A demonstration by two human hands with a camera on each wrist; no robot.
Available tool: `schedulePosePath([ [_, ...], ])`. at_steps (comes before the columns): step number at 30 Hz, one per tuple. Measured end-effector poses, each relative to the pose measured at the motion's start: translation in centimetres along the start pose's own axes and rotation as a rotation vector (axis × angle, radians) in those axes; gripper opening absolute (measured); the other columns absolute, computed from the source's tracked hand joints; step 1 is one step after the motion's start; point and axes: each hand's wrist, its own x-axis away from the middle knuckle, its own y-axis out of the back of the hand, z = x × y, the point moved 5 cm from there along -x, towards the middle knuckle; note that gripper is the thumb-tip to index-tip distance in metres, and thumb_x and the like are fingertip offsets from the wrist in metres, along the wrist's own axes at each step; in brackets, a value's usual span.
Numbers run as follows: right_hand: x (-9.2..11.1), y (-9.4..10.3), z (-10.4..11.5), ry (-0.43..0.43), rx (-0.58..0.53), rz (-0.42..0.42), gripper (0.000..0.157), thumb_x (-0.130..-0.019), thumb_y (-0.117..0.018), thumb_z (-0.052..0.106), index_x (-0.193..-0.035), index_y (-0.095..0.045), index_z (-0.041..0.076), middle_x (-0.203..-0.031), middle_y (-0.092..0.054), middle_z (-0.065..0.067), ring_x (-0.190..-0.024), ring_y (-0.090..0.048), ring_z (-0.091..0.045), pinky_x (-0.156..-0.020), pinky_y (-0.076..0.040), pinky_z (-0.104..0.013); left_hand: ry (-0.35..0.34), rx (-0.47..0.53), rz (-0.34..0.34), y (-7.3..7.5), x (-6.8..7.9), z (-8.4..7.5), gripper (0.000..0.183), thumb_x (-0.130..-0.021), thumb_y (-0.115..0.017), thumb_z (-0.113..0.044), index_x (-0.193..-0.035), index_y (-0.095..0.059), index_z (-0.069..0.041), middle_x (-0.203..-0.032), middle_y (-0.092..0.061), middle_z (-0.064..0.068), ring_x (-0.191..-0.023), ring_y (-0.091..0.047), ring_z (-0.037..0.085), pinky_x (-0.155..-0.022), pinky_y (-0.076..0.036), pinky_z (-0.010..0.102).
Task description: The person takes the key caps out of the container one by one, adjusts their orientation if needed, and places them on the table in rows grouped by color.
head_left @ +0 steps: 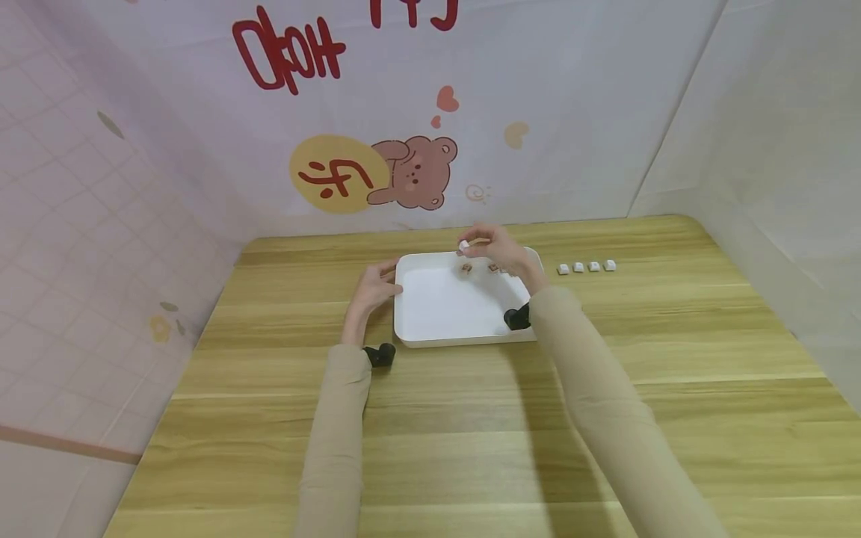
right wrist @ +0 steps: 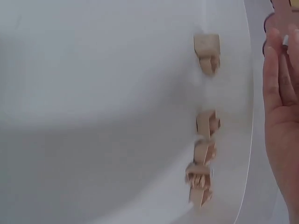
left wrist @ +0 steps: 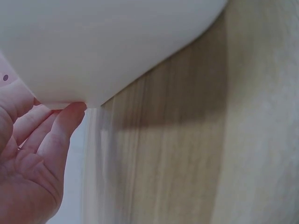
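A shallow white tray [head_left: 444, 306] lies on the wooden table. My left hand [head_left: 374, 287] grips its left side near the far corner; in the left wrist view the thumb and fingers of the left hand [left wrist: 39, 154] pinch the tray edge [left wrist: 117, 42]. Over the far rim my right hand [head_left: 494, 246] pinches a small white keycap [head_left: 463, 245] between thumb and fingers. Only a sliver of that keycap [right wrist: 285, 41] shows in the right wrist view. Several small brown keycaps [right wrist: 205, 123] lie in a row inside the tray along its far wall, some with hollow sides showing.
To the right of the tray, several white keycaps [head_left: 578, 267] stand in a row on the wooden table [head_left: 430, 418]. Behind the table hangs a white cloth [head_left: 572, 90] with a printed bear and red writing. My right forearm [head_left: 605, 403] crosses the tray's right end.
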Motion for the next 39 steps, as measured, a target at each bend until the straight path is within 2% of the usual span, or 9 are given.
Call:
schedulePosePath([
  [6,1.1,2.8,-0.4,0.045,-0.078,-0.045,0.036,-0.090,-0.058,0.000,-0.126,-0.055,-0.006,-0.113,-0.066,-0.008,-0.094,-0.067,-0.006,-0.095,-0.051,-0.028,-0.002,-0.007,-0.004,0.1,0.0,0.2,0.071,-0.078,-0.053,0.012,-0.145,-0.035,-0.001,-0.152,-0.035,0.016,-0.136,-0.042,0.031,-0.101,-0.047,0.040],
  [11,2.4,5.3,-0.7,0.033,-0.080,-0.094,0.037,-0.090,-0.059,0.002,-0.126,-0.055,-0.005,-0.105,-0.070,0.002,-0.095,-0.066,-0.004,-0.102,-0.047,-0.034,-0.009,-0.009,-0.003,0.2,0.0,0.3,0.071,-0.078,-0.053,0.012,-0.145,-0.036,-0.001,-0.151,-0.037,0.016,-0.135,-0.044,0.030,-0.094,-0.050,0.035],
  [14,3.4,6.9,-1.2,0.007,-0.030,-0.141,0.035,-0.091,-0.061,0.008,-0.125,-0.059,0.001,-0.103,-0.068,0.013,-0.097,-0.062,0.000,-0.106,-0.042,-0.038,-0.012,-0.009,0.002,0.1,0.0,0.3,0.071,-0.078,-0.054,0.012,-0.145,-0.036,-0.001,-0.151,-0.037,0.015,-0.134,-0.045,0.029,-0.088,-0.050,0.029],
  [18,4.5,9.0,-2.0,-0.015,0.020,-0.176,0.037,-0.091,-0.062,0.015,-0.127,-0.058,0.006,-0.116,-0.067,0.008,-0.101,-0.058,0.002,-0.106,-0.041,-0.037,-0.012,-0.010,0.000,0.1,-0.1,0.3,0.071,-0.078,-0.053,0.012,-0.145,-0.036,-0.001,-0.151,-0.038,0.015,-0.134,-0.046,0.029,-0.083,-0.050,0.025],
  [22,5.6,10.8,-2.9,-0.020,0.054,-0.199,0.042,-0.091,-0.061,0.018,-0.131,-0.055,0.006,-0.128,-0.063,0.002,-0.104,-0.056,0.003,-0.107,-0.041,-0.038,-0.016,-0.003,0.001,0.1,-0.1,0.3,0.071,-0.077,-0.053,0.013,-0.145,-0.036,-0.001,-0.150,-0.038,0.016,-0.134,-0.046,0.029,-0.083,-0.049,0.025],
  [26,7.0,12.7,-4.0,-0.055,0.093,-0.250,0.046,-0.091,-0.063,0.024,-0.132,-0.054,0.007,-0.111,-0.065,0.017,-0.104,-0.052,0.001,-0.111,-0.036,-0.047,-0.018,0.004,0.004,0.1,-0.1,0.4,0.072,-0.077,-0.053,0.014,-0.145,-0.035,0.000,-0.151,-0.037,0.016,-0.134,-0.045,0.029,-0.085,-0.050,0.027],
  [29,8.1,14.1,-4.9,-0.106,0.086,-0.282,0.050,-0.089,-0.065,0.028,-0.133,-0.052,0.008,-0.100,-0.060,0.025,-0.101,-0.051,0.000,-0.114,-0.029,-0.051,-0.019,0.003,0.005,0.0,-0.1,0.4,0.072,-0.077,-0.053,0.013,-0.145,-0.035,0.000,-0.151,-0.037,0.016,-0.134,-0.045,0.030,-0.084,-0.050,0.025],
  [33,9.7,15.7,-5.6,-0.143,0.052,-0.314,0.053,-0.089,-0.065,0.026,-0.135,-0.047,0.005,-0.101,-0.055,0.024,-0.096,-0.051,0.002,-0.116,-0.023,-0.054,-0.008,0.006,0.013,0.0,0.3,0.1,0.071,-0.078,-0.053,0.013,-0.145,-0.035,0.000,-0.151,-0.036,0.017,-0.135,-0.044,0.030,-0.080,-0.048,0.021],
  [39,11.9,17.9,-6.6,-0.158,0.094,-0.386,0.055,-0.088,-0.066,0.028,-0.132,-0.048,0.001,-0.093,-0.056,0.028,-0.089,-0.053,0.007,-0.117,-0.021,-0.055,0.013,0.003,0.007,0.0,0.1,0.4,0.071,-0.079,-0.054,0.011,-0.146,-0.034,-0.003,-0.151,-0.036,0.016,-0.136,-0.043,0.029,-0.092,-0.049,0.031],
])
